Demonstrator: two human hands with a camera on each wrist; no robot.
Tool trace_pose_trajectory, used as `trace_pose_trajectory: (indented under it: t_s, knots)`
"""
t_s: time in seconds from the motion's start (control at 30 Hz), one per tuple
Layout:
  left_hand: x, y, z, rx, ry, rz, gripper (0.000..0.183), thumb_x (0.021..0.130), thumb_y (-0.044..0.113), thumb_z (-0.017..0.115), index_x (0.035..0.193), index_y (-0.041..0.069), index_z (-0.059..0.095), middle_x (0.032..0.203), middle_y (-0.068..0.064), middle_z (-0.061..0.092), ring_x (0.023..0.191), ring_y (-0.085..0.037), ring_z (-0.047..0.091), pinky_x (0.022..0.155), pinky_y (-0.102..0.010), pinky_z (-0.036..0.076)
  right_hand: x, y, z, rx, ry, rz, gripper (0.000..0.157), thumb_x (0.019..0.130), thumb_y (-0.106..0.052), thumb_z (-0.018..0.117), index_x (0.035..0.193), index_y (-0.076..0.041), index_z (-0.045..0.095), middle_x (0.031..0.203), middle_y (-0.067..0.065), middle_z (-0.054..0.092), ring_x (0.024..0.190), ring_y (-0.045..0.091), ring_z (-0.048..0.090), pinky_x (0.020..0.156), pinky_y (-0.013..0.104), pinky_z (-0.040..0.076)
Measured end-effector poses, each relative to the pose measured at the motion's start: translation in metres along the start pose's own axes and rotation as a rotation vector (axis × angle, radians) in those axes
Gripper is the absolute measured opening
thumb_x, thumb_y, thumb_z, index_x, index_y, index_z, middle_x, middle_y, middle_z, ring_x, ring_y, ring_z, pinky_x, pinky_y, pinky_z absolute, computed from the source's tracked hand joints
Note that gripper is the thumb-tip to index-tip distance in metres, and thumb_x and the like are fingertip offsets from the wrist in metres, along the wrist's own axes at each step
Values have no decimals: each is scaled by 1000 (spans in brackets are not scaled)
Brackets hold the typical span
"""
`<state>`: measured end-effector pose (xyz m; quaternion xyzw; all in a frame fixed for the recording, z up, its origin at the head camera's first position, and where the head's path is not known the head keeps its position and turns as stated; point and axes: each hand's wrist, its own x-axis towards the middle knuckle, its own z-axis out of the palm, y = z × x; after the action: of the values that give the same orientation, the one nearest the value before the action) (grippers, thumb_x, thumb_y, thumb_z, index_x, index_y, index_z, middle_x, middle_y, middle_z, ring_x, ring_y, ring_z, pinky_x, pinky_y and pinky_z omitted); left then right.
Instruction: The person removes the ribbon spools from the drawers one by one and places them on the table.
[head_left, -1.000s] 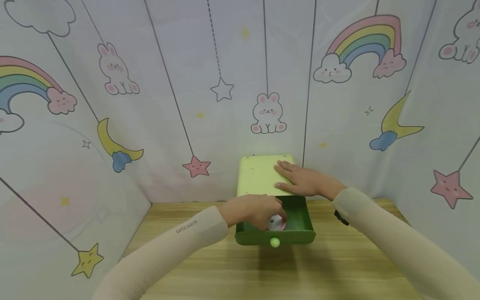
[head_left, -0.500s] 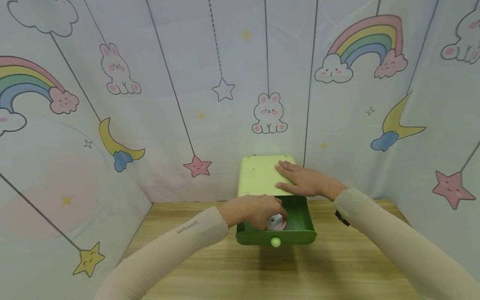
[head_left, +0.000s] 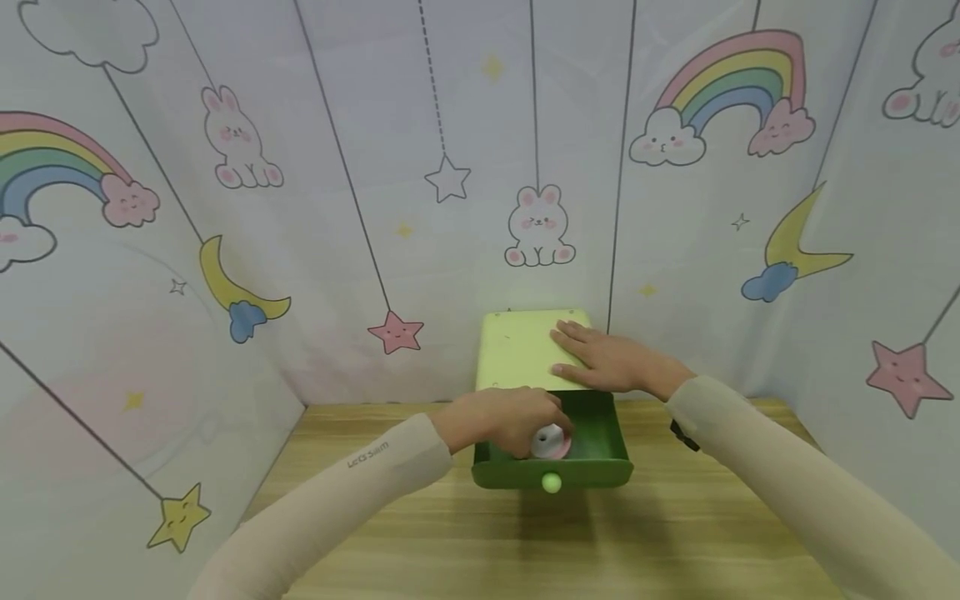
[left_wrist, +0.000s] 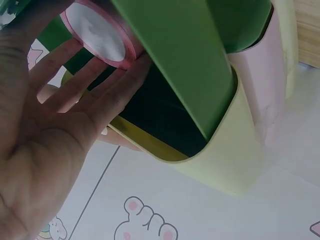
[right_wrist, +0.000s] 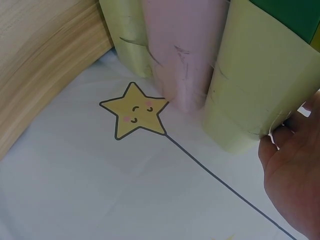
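Note:
A round roll with a white face and pink rim (head_left: pixel 550 441) is in the pulled-out green drawer (head_left: pixel 603 433), near its front. My left hand (head_left: pixel 517 421) reaches down into the drawer and grips this roll. From the left wrist, the roll's white face (left_wrist: pixel 97 32) shows with the fingers against its rim. The drawer belongs to a pale yellow-green drawer unit (head_left: pixel 513 350). My right hand (head_left: pixel 618 363) rests on the right side of its top, fingers spread. In the right wrist view, fingers of the right hand (right_wrist: pixel 295 165) lie at the unit's top edge.
A light green round knob (head_left: pixel 551 483) sits on the drawer front. Below the top tier are a pink tier (right_wrist: pixel 182 55) and another yellow-green tier (right_wrist: pixel 127 37). The unit stands on a wood-grain table (head_left: pixel 420 533) against a printed cloth backdrop (head_left: pixel 337 208).
My left hand and the roll have shifted very slightly left and up within the drawer. The right hand stays on the unit's top.

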<state>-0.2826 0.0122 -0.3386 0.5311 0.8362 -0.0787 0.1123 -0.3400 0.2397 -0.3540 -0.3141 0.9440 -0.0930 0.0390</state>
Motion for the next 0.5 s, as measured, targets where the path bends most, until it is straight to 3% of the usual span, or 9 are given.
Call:
trace_pose_trajectory:
  t_s: [0.23,0.5]
  knots:
    - [-8,-2,-6,-121,57,23,46,91,22,81,136,18,70,128,-1,72,108,-11,65,93,-22,55,-1,-2,-3,0,-9,8,82,108,-63,40,169,-13,17,177,14,11,164,38,16,129,60,26]
    - [-16,-3,-12,-143,71,23,56,88,24,84,140,16,67,134,-3,70,112,-12,64,97,-23,54,0,0,0,-8,0,10,82,107,-63,40,169,-13,18,177,14,12,164,37,17,128,60,28]
